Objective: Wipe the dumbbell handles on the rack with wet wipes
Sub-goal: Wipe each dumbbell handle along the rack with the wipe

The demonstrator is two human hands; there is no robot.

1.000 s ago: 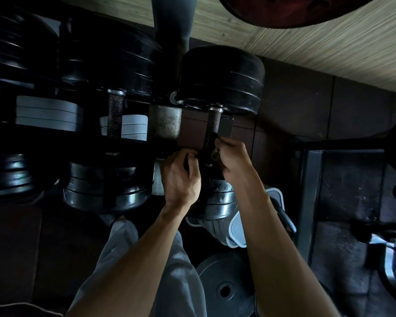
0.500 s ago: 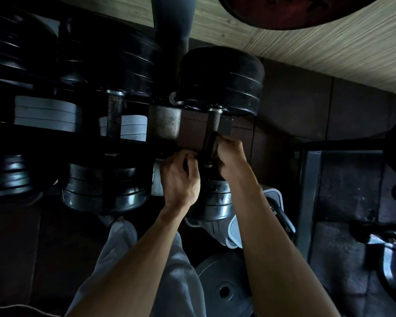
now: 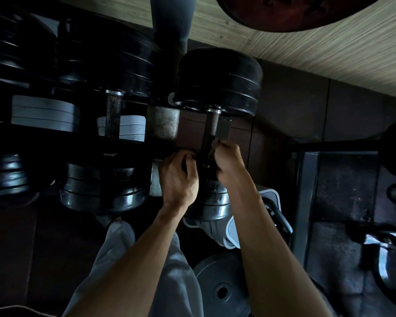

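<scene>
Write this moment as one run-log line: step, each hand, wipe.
step: wiping handle | left hand: curled beside handle | right hand: gripping handle | wipe: not visible | dumbbell: on rack

Bare forearms (image 3: 133, 266), no sleeves, light grey trousers (image 3: 178, 271)

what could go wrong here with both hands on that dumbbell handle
1. Both the left hand and right hand work close to the near plates of the dumbbell; fingers might get pinched if it rolls.
2. The handle looks rough, so it may snag or shred a wipe; none is clearly visible in this dim light.
3. The neighbouring handle looks rusty and could soil a reused wipe.
</scene>
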